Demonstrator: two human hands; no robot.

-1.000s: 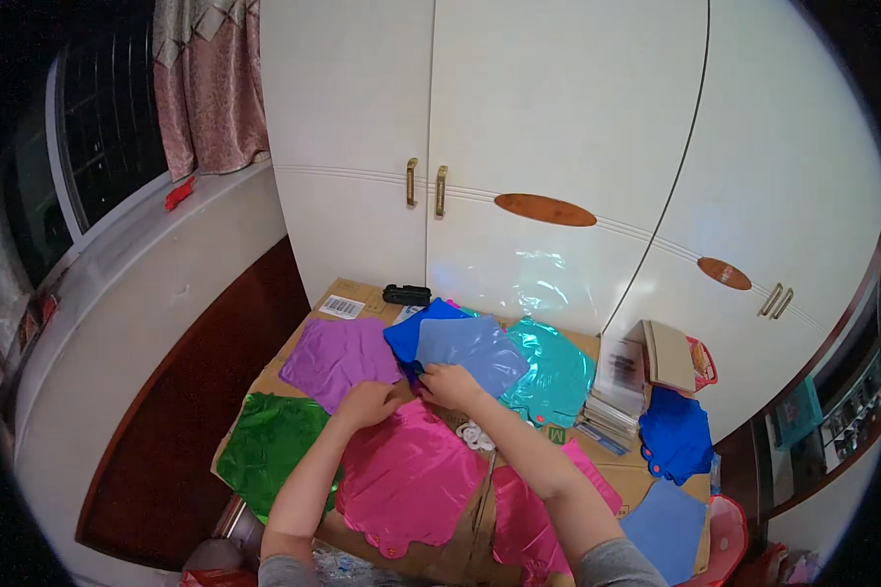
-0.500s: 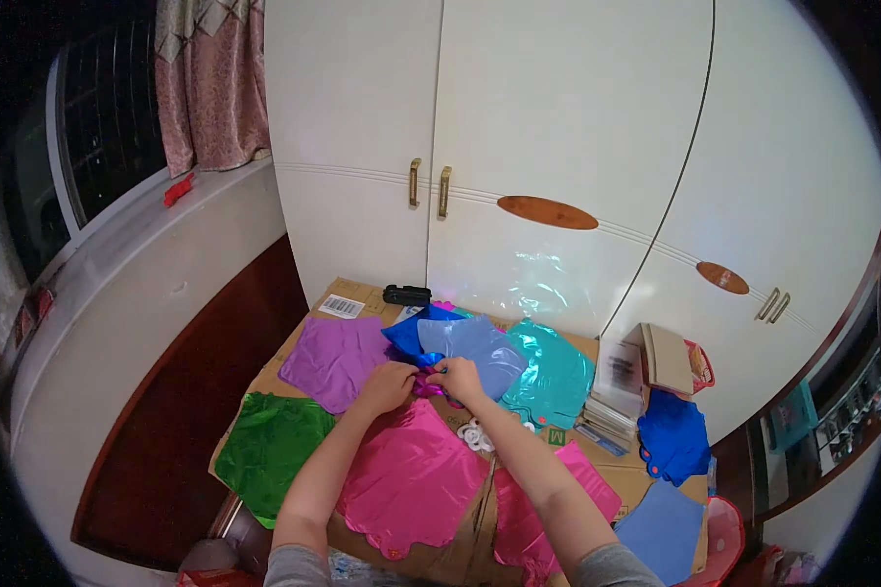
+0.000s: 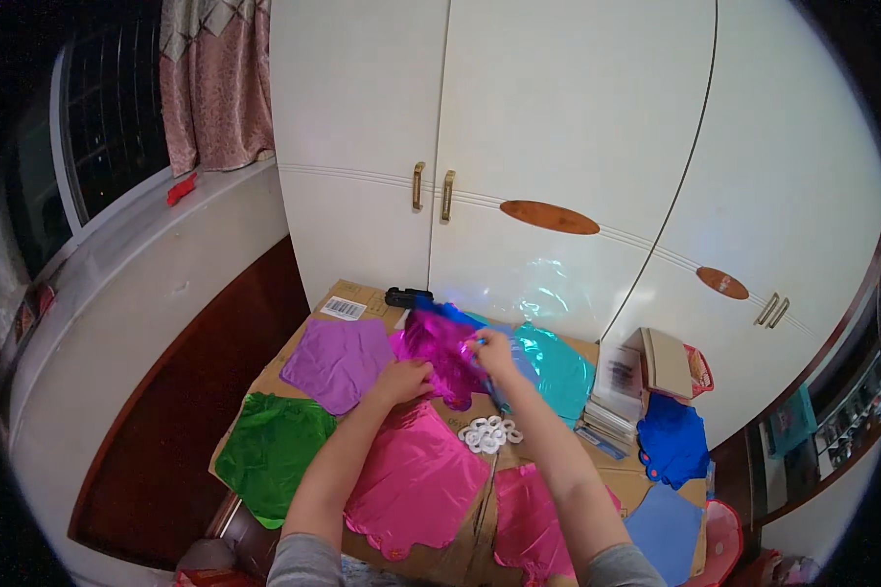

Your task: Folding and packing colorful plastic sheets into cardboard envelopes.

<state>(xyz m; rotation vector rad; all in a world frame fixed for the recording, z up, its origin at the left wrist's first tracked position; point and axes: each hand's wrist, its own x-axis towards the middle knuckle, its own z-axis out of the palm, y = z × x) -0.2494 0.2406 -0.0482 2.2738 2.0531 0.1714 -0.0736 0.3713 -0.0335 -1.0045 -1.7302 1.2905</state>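
Observation:
A shiny magenta foil piece (image 3: 440,347) is spread between my two hands above the cardboard. At its lower left edge, my left hand (image 3: 404,379) is closed with the fingers on the foil. My right hand (image 3: 494,354) pinches its right side. Behind it lies a dark blue foil piece (image 3: 448,312), partly covered. A pink foil piece (image 3: 416,479) with a scalloped lower edge lies nearest my left forearm, and a purple piece (image 3: 338,362) lies left of my left hand. White rings (image 3: 489,433) sit in a cluster below my right hand.
Flattened cardboard (image 3: 357,293) carries more foil pieces: green (image 3: 274,450), turquoise (image 3: 558,372), a second pink (image 3: 533,519) and blue (image 3: 673,440). A black object (image 3: 408,296) sits at the back. Stacked books (image 3: 612,421) stand at right. White cabinet doors (image 3: 558,108) rise behind.
The magenta foil, bunched between my hands before, is now opened out. My right hand has moved right and up. More of the white rings show, and the light blue piece is mostly covered.

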